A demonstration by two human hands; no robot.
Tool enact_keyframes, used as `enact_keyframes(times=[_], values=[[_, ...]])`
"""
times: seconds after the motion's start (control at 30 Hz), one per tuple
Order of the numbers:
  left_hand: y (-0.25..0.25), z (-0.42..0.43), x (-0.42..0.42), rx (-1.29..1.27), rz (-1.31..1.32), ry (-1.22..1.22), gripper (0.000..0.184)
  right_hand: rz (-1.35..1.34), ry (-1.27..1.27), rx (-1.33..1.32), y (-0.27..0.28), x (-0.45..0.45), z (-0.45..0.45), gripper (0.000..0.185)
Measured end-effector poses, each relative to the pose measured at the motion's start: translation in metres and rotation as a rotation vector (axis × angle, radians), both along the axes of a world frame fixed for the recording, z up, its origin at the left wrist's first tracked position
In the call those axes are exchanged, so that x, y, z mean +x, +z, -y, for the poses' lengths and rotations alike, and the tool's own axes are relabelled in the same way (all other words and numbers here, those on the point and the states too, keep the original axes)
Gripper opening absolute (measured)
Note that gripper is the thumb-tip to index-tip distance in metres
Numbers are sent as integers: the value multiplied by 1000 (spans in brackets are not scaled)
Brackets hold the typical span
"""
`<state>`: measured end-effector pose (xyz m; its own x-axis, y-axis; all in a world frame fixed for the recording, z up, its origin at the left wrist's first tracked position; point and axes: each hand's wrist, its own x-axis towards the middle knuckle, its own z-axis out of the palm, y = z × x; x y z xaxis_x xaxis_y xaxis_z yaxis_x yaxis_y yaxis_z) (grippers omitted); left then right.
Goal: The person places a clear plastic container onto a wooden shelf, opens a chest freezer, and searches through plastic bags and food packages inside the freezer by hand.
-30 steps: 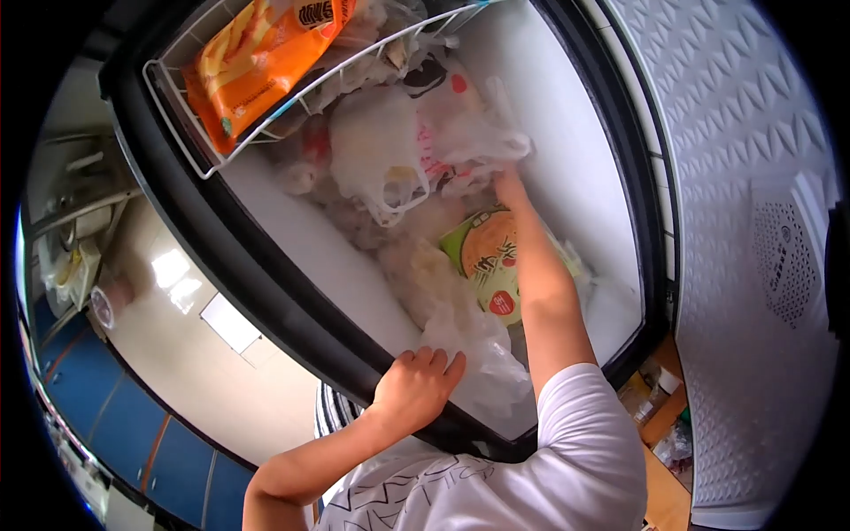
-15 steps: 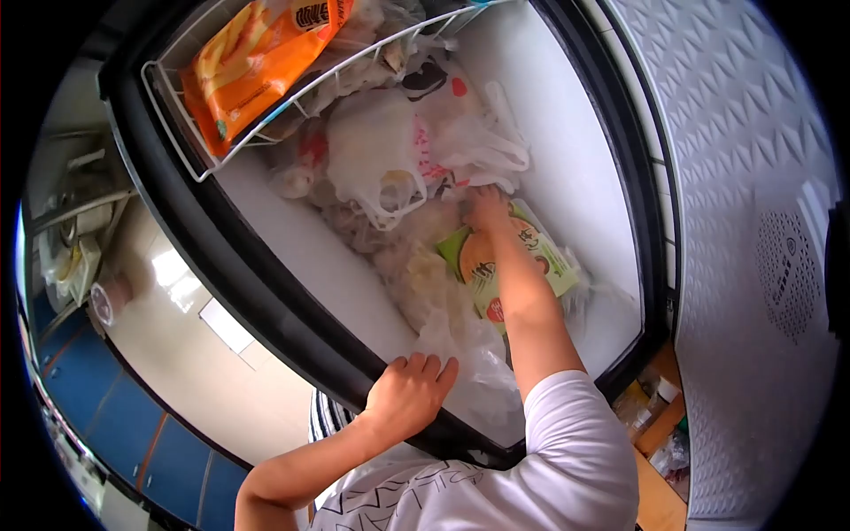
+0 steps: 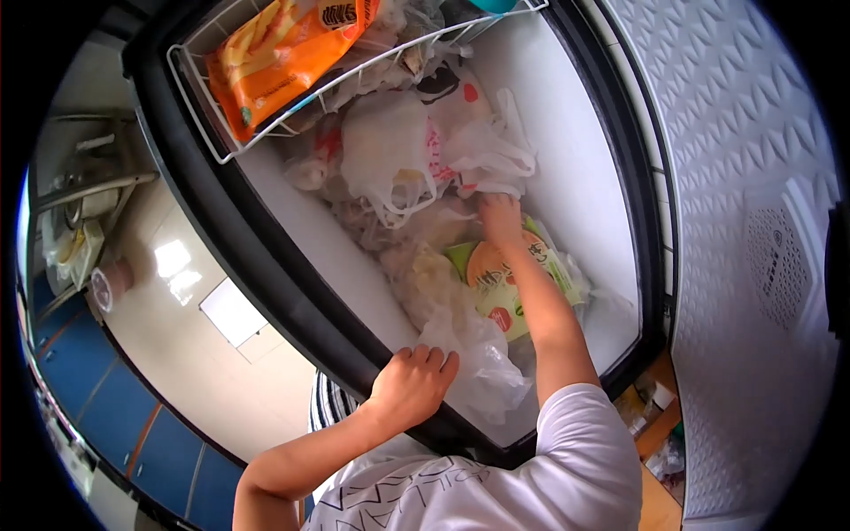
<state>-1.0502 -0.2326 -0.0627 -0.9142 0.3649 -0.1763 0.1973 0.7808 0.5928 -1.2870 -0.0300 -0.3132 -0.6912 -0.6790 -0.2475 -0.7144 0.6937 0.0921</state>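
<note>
Inside a chest freezer, my right hand reaches down at the far edge of a green package with a round orange picture. Its fingers point toward the white plastic bags; the fingertips are hidden, so I cannot tell whether they grip anything. My left hand is closed over the freezer's near black rim, fingers curled across its inner side. Crumpled clear plastic bags lie between the left hand and the green package.
A white wire basket hangs at the freezer's far end, holding an orange food packet and other bags. The raised textured lid stands on the right. Blue cabinets line the left, beyond a tiled floor.
The view has shifted slightly, so the freezer's contents sit a little lower and to the right. My right hand stays by the package's far edge; my left hand keeps its place on the rim.
</note>
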Motion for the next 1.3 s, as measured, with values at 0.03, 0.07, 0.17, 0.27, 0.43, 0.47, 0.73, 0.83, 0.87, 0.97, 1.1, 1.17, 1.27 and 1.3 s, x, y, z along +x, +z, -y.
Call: enact_keyframes(times=[0.03,0.07,0.17,0.27,0.43,0.47,0.73,0.83,0.87,0.97,1.1,1.17,1.27,1.3], values=[[0,1,1,-4,6,-12,33,7,-20,-107,10,5,-7,12],[0,1,0,-7,8,-19,32,11,-36,-215,19,6,-15,10],[1,3,0,-16,23,-35,31,129,-284,-213,51,13,-45,11],[1,2,0,-16,11,-46,29,215,-354,-253,78,27,-82,12],[1,3,-1,7,-15,-36,27,237,-330,-308,121,64,-91,12],[1,3,-1,8,-25,-29,26,248,-311,-344,123,72,-89,11],[2,3,-3,1,-12,-34,25,435,-500,-537,108,88,-73,12],[2,3,-2,1,-26,-20,25,956,-1080,-766,98,83,-81,15],[2,3,-2,2,-33,-15,25,955,-1078,-765,105,82,-76,15],[1,3,-2,28,-28,5,23,1321,-1251,-1523,130,81,-55,40],[1,2,-2,23,-37,8,20,1516,-962,-1832,137,71,-45,53],[1,2,-2,30,-55,19,18,1567,-993,-1944,146,66,-37,50],[3,2,-3,19,-47,15,17,1558,-1100,-2068,164,60,-21,49],[2,2,-3,23,-50,13,17,1651,-962,-2140,165,59,-19,51]])
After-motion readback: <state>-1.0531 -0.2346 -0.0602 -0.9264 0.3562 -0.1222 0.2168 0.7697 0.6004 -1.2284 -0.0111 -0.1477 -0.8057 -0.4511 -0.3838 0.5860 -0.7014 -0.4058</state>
